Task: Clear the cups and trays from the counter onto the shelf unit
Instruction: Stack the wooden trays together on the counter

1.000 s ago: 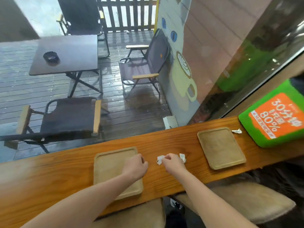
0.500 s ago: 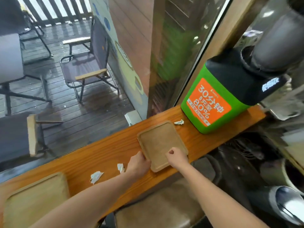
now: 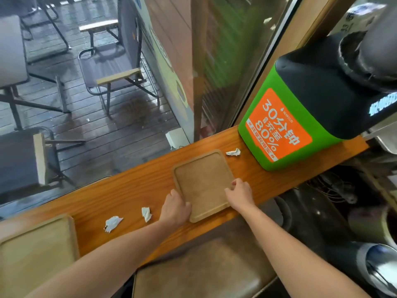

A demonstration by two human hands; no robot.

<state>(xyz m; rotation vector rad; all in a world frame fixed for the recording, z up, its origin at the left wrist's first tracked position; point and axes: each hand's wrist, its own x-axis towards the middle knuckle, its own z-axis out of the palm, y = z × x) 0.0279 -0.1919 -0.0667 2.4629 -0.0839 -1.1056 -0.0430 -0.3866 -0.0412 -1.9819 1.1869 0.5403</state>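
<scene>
A square wooden tray [image 3: 202, 181] lies on the long wooden counter [image 3: 129, 190] by the window. My left hand [image 3: 175, 206] grips the tray's near left edge. My right hand [image 3: 239, 193] has its fingers curled over the tray's right edge. A second wooden tray [image 3: 36, 250] lies at the far left of the counter. No cups and no shelf unit are in view.
Two crumpled paper scraps [image 3: 112, 223] [image 3: 146, 214] lie on the counter left of my left hand; a third scrap [image 3: 233, 152] sits behind the tray. A green and black charging station [image 3: 300, 112] stands at the counter's right end. A brown padded stool [image 3: 204, 269] is below.
My view and both hands have shifted right from the left tray and the paper scraps to the right tray. Both hands have closed on that tray's edges.
</scene>
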